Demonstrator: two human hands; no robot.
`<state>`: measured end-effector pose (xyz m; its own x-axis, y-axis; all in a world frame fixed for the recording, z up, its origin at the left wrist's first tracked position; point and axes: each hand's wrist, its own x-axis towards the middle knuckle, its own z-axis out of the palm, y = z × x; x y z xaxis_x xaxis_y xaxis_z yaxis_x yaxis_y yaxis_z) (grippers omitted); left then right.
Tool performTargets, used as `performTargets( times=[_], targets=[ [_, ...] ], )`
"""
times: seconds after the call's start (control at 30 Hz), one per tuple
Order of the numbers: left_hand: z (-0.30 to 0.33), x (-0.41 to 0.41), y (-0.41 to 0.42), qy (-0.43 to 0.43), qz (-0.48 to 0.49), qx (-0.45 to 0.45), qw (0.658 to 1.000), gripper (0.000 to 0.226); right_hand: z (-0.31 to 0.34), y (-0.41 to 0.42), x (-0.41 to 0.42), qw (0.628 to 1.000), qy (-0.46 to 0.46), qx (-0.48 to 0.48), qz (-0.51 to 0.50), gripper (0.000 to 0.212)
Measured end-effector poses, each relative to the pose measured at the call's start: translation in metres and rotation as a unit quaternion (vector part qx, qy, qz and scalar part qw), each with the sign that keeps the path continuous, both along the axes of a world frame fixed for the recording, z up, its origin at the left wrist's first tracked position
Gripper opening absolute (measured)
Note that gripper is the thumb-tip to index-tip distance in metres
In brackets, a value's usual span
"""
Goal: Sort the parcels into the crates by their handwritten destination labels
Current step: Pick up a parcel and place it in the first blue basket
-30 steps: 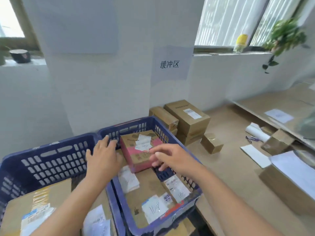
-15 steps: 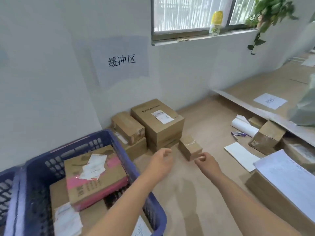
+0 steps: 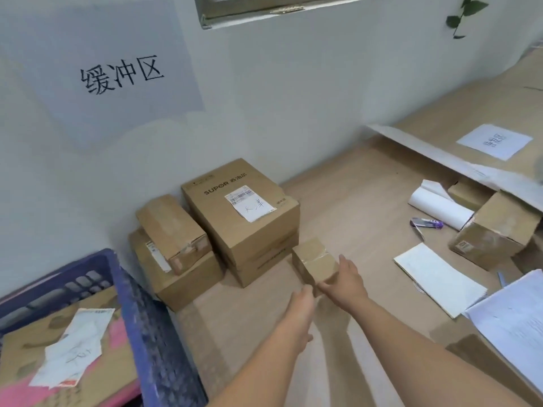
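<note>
Parcels wait against the wall, and the nearest, a small taped parcel (image 3: 316, 264), is the one we are closing on. Our right hand (image 3: 345, 282) has its fingers (image 3: 343, 259) laid straight along the parcel's right side, thumb at its near corner, touching but not yet wrapped round it. Our left hand (image 3: 299, 314) reaches for the near left corner with relaxed, spread fingers; we cannot tell whether they touch the cardboard. Neither hand holds anything yet.

The parcel sits on the tabletop (image 3: 361, 201), just beside the SUPOR box (image 3: 241, 207), which is stacked on another carton. Left of that, a long carton (image 3: 172, 226) rests on a wider one. No label shows on the small parcel's visible faces, so we judge it must be turned before we know its crate.

As we see it, a flat-fingered squeeze on glossy tape could let the parcel slip, and drawing it leftward could scrape the stack. A swing toward the blue crate (image 3: 141, 306) risks clipping its tall near wall; the crate already holds a pink-and-brown parcel (image 3: 97, 374) with a loose paper slip on top.

Open room lies toward us and between our forearms. To the right lie a notepad (image 3: 437, 277), a purple pen (image 3: 427, 223) and a paper roll (image 3: 440, 208), near enough to snag.
</note>
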<state>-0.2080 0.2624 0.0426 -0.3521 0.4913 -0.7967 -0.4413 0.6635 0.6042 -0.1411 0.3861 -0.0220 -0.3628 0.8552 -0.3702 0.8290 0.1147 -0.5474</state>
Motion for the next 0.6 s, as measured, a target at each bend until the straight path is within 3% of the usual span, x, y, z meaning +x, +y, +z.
performTargets(
  times=[0.27, 0.43, 0.6],
  targets=[
    [-0.031, -0.007, 0.034, -0.011, 0.042, 0.056, 0.997, 0.023, -0.015, 0.021, 0.006, 0.996, 0.065, -0.06, 0.018, 0.057],
    [-0.038, -0.015, 0.032, -0.014, 0.038, 0.048, 0.998, 0.037, -0.007, 0.024, 0.014, 0.992, 0.1, -0.075, 0.006, 0.036],
    [-0.046, -0.018, 0.025, -0.002, 0.033, 0.107, 0.994, 0.039, 0.016, 0.011, 0.019, 0.985, 0.159, -0.067, -0.022, 0.019]
  ],
)
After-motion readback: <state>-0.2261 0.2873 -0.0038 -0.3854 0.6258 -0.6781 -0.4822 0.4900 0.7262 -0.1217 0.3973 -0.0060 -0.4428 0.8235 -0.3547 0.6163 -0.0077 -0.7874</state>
